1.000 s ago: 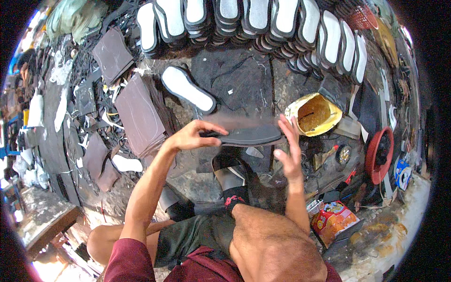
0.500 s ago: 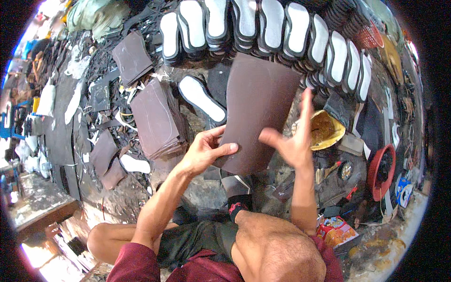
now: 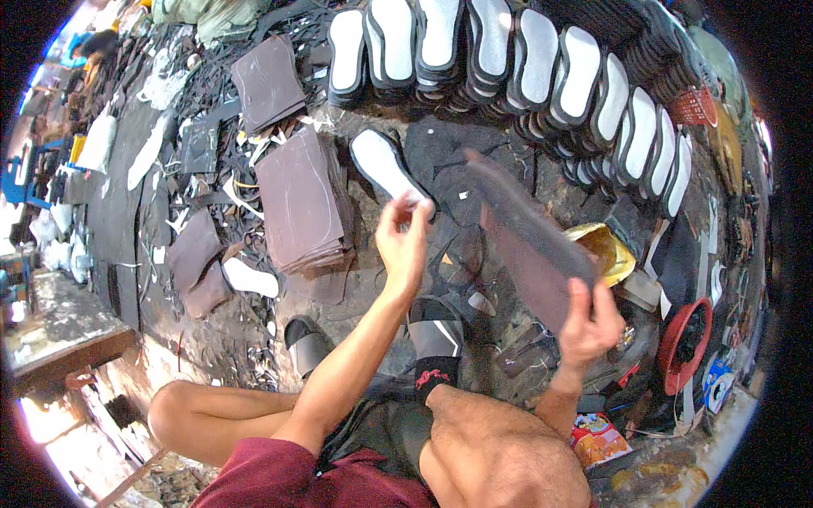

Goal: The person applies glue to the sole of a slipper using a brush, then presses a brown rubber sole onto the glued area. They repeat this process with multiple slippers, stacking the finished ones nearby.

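A white-topped, black-edged shoe sole (image 3: 378, 161) lies on the floor ahead of me. My left hand (image 3: 401, 250) is at its heel end, fingers and thumb bent around the heel; the fingertips are slightly blurred. My right hand (image 3: 590, 326) grips a dark brown sheet (image 3: 533, 267) by its near right end, tilted up and smeared by motion. Left of the sole sits a stack of similar brown sheets (image 3: 296, 203), with pale curved outlines drawn on the top one.
White-topped soles (image 3: 533, 59) stand in stacked piles curving along the far side. A smaller brown stack (image 3: 268, 80) lies far left amid dark scraps. To the right are a yellow container (image 3: 614, 258), a red ring-shaped rim (image 3: 677, 347) and a red basket (image 3: 693, 108).
My left hand has let go of the brown sheet and moved to the sole's heel. My right hand has taken the sheet, swinging it right and tilting it. The view has shifted slightly.
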Motion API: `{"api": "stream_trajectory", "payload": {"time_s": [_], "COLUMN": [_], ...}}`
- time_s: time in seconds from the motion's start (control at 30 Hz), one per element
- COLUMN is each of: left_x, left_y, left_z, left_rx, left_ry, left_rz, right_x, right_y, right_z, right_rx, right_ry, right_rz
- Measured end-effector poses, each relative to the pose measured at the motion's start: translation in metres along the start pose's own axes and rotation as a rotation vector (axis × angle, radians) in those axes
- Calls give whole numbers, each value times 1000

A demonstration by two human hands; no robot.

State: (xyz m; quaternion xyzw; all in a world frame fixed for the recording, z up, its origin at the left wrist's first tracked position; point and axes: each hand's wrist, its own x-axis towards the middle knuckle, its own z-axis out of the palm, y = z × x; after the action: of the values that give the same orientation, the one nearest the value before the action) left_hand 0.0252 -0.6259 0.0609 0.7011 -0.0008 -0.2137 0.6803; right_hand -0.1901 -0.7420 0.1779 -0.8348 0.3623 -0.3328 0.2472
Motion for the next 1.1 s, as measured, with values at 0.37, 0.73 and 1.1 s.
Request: {"api": "stream_trajectory", "payload": {"time_s": [0.37,0.73,1.1], "left_x": [99,32,40], "left_y": [-29,74,-47], "left_z": [-54,-115,-76], "left_rx": [-321,-57,-462], "left_ry": [-50,-662,-552], "left_rz": [-278,-158,-386], "right_x": [-19,97,117], "right_y": [43,-7,15], "right_z": [8,106,12], "right_rx": [439,511,815], "right_ry": [179,-336,-162], "right_rz": [389,-264,-39]}}
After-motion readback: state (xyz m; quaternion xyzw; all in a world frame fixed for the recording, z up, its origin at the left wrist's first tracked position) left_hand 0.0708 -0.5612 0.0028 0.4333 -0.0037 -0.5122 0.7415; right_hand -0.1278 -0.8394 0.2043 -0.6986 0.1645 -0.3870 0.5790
